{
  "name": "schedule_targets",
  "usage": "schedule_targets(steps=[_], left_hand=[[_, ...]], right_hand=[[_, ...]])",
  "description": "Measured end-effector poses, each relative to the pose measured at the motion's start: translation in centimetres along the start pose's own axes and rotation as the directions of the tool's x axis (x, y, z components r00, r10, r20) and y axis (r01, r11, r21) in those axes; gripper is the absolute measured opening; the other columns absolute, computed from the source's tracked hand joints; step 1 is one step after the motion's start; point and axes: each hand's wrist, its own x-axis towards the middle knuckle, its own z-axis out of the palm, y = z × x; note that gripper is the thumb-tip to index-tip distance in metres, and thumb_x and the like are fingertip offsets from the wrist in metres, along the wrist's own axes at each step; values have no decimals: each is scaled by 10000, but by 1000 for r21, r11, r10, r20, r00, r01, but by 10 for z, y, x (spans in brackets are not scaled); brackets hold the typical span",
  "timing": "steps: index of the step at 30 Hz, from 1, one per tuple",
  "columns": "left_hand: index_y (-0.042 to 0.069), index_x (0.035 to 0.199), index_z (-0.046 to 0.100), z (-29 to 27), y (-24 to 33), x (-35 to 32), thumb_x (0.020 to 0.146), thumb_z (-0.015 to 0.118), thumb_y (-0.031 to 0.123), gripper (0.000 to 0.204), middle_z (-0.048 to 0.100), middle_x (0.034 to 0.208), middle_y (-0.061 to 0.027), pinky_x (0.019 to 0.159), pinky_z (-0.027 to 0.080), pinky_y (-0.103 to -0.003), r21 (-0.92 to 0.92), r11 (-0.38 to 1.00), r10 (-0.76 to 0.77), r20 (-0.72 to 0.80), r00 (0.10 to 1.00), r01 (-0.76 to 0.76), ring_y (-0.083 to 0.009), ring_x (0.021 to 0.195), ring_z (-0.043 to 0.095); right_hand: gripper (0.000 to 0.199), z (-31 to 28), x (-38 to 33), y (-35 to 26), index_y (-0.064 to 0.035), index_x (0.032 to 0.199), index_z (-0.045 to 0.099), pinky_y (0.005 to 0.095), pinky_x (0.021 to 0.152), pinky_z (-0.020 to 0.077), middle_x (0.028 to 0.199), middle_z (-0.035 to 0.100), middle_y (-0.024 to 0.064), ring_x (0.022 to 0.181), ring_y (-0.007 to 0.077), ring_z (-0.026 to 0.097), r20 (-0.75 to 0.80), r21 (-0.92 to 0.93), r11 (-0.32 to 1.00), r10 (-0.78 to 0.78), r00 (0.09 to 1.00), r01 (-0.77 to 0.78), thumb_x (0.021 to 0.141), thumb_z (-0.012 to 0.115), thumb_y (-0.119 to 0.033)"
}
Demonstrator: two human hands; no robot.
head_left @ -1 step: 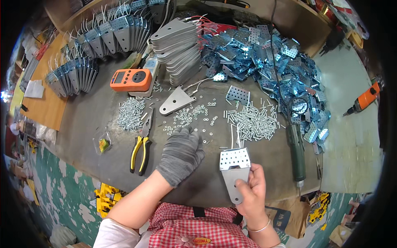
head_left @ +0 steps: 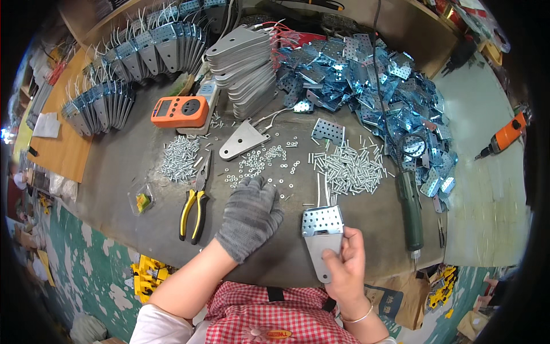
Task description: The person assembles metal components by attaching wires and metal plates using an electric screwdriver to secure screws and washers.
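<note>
Yellow pliers (head_left: 193, 210) beside gloved left hand (head_left: 249, 216).

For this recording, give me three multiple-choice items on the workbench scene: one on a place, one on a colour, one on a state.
1. Where do the yellow-handled pliers lie?
A. left of the grey-gloved left hand
B. on the shiny blue-tinted bracket heap
C. under the orange meter

2. What colour is the left hand's knit glove?
A. red
B. grey
C. white

3. What is the bare right hand doing?
A. resting open
B. gripping a perforated grey metal plate assembly
C. holding the green power tool

Answers: 1 A, pliers lie beside the glove; 2 B, grey knit; 3 B, fingers clasp the plate's lower end.
</note>
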Motion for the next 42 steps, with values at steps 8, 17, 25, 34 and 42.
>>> schedule_targets(steps=[8,17,25,34,42], left_hand=[[41,969,600,-17,52,-37,826,739,80,204,630,915,-92,711,523,-299,-857,313,-256,340,905,410,-203,790,632],[71,1236,669,-31,38,-48,783,714,75,455,614,875,-86,674,506,-385,-417,873,244,-79,967,-254,-278,737,593],[64,1264,637,-30,37,-46,775,714,79,496,628,1008,-134,773,530,-416,-464,851,264,-27,964,-245,-325,882,619],[123,1167,704,-33,45,-45,740,723,19,440,641,831,-95,633,502,-391,-470,869,138,-68,988,-154,-292,722,607],[132,1146,712,-32,47,-44,729,730,15,434,662,860,-101,649,521,-378,-485,865,122,-42,992,-127,-295,754,632]], right_hand=[[530,22,-8,23,43,1333,343,442,1036,437,1357,468,297,1240,436,536,227,-722,587,-299,927,366,858,571,84],[558,-12,-8,-31,-11,1337,487,423,1013,470,1337,534,224,1227,373,561,321,-810,508,-38,946,295,814,679,-26],[634,-170,36,-94,-4,1426,461,339,900,494,1184,631,166,1019,241,624,5,-999,-49,-424,905,-18,840,695,-70],[491,-62,49,-72,-37,1274,547,387,847,483,916,566,70,819,201,560,-106,299,947,-86,991,114,805,690,-57],[304,-59,73,-48,-115,1105,631,380,789,447,780,572,17,735,177,549,6,731,680,-83,997,52,803,669,-112]])
